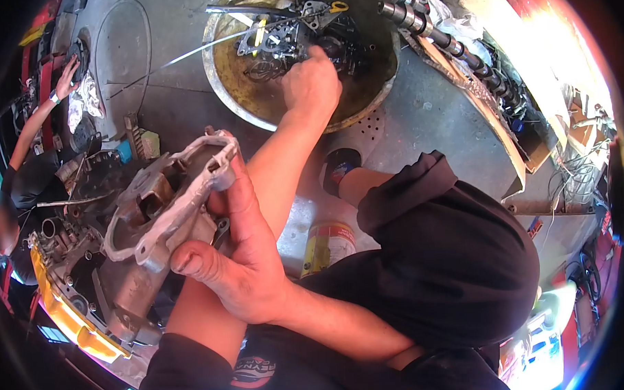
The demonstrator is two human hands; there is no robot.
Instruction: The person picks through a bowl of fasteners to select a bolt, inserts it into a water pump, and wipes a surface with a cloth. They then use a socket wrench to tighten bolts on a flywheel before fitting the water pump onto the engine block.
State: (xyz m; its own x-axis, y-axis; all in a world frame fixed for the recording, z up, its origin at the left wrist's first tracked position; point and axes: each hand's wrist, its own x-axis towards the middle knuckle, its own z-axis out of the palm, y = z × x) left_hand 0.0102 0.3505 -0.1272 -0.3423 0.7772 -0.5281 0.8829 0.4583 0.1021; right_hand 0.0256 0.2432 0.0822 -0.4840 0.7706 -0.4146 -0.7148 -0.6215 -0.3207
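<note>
My right hand [249,259] grips a cast metal engine housing [164,193], thumb at its near edge and fingers along its right side. A grey bead, like sealant, runs around the rim of its open face. My left arm passes beneath and reaches into a round, dirty tub [226,102]. Low in the tub, my left hand [313,85] is closed, with one finger pointing forward; most of its fingers are hidden. Around it lie dark metal parts, grey flat gaskets or plates [276,41], and a yellow-handled tool [338,7]. A thin rod [204,46] crosses the tub's left rim.
Camshafts [451,46] lie at the right by cardboard [484,113]. A can [327,246] stands near my bent knee [458,258]. An engine part [74,265] sits at lower left. Another person's hand [67,80] touches something beyond, near a white rag [85,103].
</note>
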